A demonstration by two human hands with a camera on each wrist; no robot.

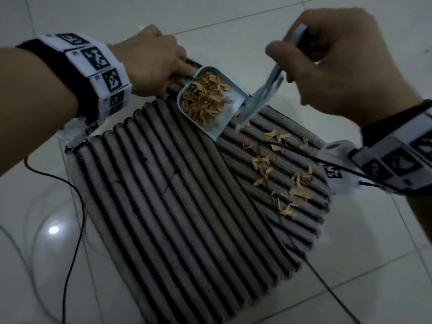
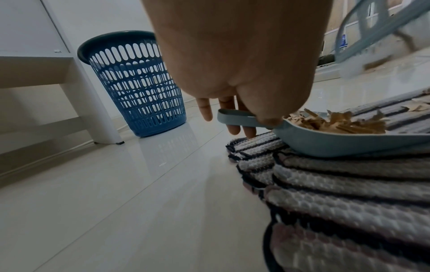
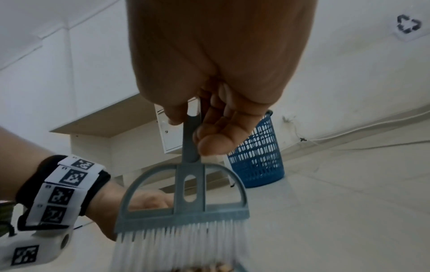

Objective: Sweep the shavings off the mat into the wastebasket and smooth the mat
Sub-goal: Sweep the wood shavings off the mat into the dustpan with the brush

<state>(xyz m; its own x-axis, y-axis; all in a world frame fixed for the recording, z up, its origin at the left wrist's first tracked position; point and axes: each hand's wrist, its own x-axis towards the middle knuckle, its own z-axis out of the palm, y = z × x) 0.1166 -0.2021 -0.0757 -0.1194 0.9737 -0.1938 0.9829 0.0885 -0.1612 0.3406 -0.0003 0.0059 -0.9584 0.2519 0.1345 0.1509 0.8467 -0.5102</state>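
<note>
A ribbed grey and black mat lies on the tiled floor. My left hand grips the handle of a pale blue dustpan resting on the mat's far edge; tan wood shavings fill it. My right hand grips the handle of a small blue-grey brush, its white bristles at the pan's open lip. Loose shavings lie scattered on the mat's right part. A blue slotted wastebasket stands on the floor beyond the mat, also in the right wrist view.
A white table leg and rails stand left of the wastebasket. A black cable runs over the floor left of the mat, and another crosses its right side. Glossy white tiles surround the mat.
</note>
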